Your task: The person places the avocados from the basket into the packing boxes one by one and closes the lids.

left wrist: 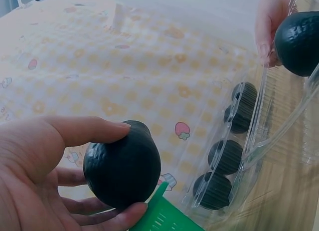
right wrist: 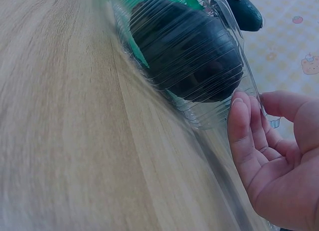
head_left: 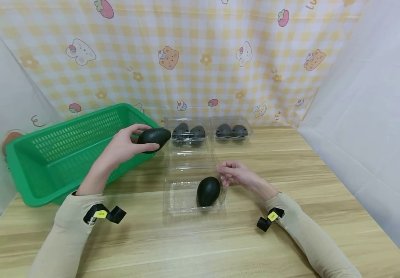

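My left hand [head_left: 121, 146] grips a dark avocado [head_left: 155, 139] between thumb and fingers, held up by the right end of the green basket. In the left wrist view this avocado [left wrist: 122, 166] sits at the fingertips. A clear plastic clamshell box [head_left: 182, 197] lies with its lid folded back on the table. Inside its right half rests another avocado [head_left: 208, 191], while the left half is bare. My right hand [head_left: 241, 177] pinches the box's right rim, and the right wrist view shows thumb and fingertips [right wrist: 240, 109] on either side of the thin edge.
The green basket [head_left: 29, 189] stands at the left. Two closed clear boxes stand at the back, one [head_left: 189, 135] behind the open lid, the other [head_left: 233, 131] to its right, each with two avocados. A checked cloth [head_left: 200, 58] hangs behind the wooden table [head_left: 151, 247].
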`<state>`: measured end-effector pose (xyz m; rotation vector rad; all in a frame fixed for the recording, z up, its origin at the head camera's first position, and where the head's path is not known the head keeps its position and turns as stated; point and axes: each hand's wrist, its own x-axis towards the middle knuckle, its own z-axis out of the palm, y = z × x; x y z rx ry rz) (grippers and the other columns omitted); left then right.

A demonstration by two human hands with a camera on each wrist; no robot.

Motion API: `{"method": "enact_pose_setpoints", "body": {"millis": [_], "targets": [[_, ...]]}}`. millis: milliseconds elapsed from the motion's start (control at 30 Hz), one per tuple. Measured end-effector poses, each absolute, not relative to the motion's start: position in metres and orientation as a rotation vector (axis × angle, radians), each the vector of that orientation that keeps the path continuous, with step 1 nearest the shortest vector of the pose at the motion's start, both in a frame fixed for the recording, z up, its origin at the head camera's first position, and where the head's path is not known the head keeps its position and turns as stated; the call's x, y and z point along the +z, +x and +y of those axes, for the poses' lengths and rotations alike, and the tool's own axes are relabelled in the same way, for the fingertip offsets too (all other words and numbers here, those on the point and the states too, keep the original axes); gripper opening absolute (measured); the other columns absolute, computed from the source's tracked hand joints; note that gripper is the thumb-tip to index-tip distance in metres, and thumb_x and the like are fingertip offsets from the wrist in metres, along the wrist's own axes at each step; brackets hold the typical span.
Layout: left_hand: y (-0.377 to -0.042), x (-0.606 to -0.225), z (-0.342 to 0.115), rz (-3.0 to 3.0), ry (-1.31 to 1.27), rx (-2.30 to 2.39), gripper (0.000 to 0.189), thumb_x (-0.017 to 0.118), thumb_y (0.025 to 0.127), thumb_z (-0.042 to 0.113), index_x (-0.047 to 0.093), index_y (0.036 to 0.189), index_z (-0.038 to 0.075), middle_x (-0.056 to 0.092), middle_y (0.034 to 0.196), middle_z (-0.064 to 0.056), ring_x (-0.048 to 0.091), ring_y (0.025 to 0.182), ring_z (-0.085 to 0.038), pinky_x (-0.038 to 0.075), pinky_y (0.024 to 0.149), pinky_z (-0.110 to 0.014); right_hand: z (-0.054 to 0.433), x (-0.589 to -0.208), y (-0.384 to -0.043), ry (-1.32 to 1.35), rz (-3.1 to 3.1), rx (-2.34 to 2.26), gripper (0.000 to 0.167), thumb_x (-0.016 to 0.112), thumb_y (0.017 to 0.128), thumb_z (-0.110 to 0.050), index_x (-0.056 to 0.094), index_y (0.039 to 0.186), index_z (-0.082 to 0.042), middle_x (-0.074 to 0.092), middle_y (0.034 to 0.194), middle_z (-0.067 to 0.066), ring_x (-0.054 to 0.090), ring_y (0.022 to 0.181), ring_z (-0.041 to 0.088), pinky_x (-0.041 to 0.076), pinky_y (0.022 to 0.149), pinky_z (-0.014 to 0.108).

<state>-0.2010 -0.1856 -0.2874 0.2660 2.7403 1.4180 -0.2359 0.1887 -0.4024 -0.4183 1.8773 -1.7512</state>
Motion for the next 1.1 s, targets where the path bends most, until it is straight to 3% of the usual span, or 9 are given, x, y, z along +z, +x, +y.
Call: {"method": "enact_pose_setpoints", "body": {"millis": [1100], "targets": [[-0.180,-0.303,-0.155,2.767,0.420,1.260,0.071,0.081,0.084,0.045,0.055,0.141,0.011,0.057,0.135,-0.018,0.061,0.109,-0.033,0.054,0.080,-0.042,0.189,-0.403,-0.236,-0.455,1.876,-1.759,0.024,0.053,0.105,-0.013,0.053,0.108,0.011,0.060,0.080,0.005,0.061,0.065,0.013,0.055,0.062,0.025]]}}
